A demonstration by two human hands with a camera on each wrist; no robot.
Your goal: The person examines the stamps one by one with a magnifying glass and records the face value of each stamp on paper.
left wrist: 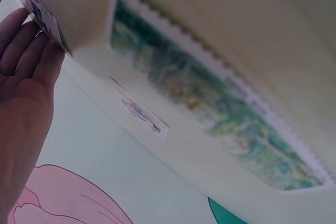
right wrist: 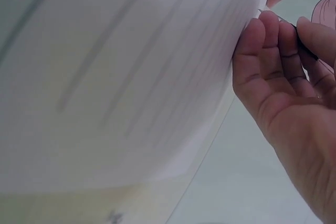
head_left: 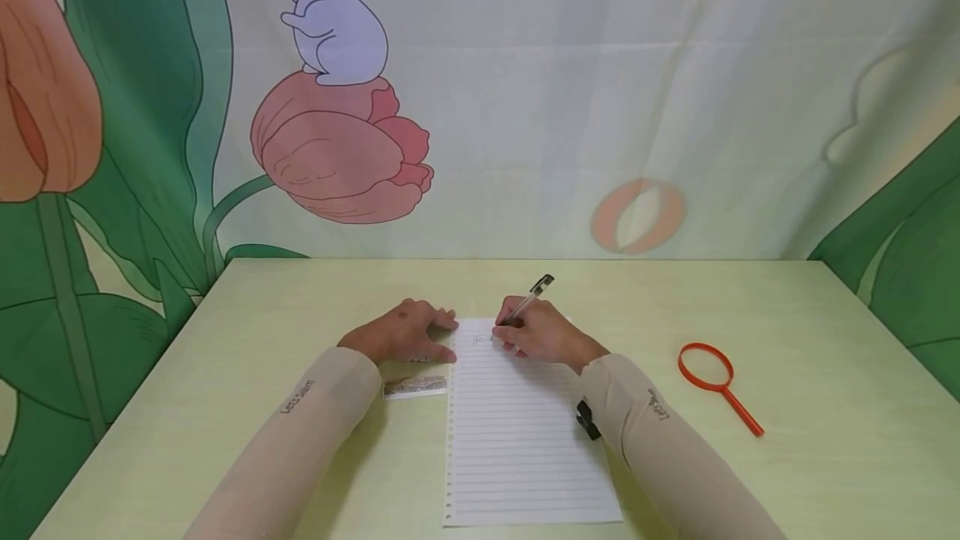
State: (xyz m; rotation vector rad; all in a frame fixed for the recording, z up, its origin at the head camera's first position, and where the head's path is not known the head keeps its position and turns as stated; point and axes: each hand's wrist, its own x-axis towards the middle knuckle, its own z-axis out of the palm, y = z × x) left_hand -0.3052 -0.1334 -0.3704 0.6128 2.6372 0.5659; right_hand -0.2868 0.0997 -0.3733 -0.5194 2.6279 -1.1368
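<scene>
A sheet of lined paper [head_left: 525, 448] with punched holes along its left side lies on the table. My right hand [head_left: 546, 333] pinches a clear pen [head_left: 534, 294] with a black cap end, its tip near small handwritten marks [head_left: 480, 340] on a top line. At the paper's upper left edge, my left hand [head_left: 408, 332] rests with thumb and fingers spread. Beneath that hand lies a picture card [head_left: 415, 387], partly covered. The left wrist view shows a large green stamp [left wrist: 205, 103] with a toothed edge, a smaller stamp [left wrist: 139, 111], and another stamp [left wrist: 46, 18] by the fingers.
An orange-red magnifying glass [head_left: 742, 413] lies on the table [head_left: 840, 357] to the right of the paper. Behind the table's far edge hangs a printed cloth [head_left: 517, 132] with flowers and a white animal. A black device [head_left: 588, 421] sits at my right cuff.
</scene>
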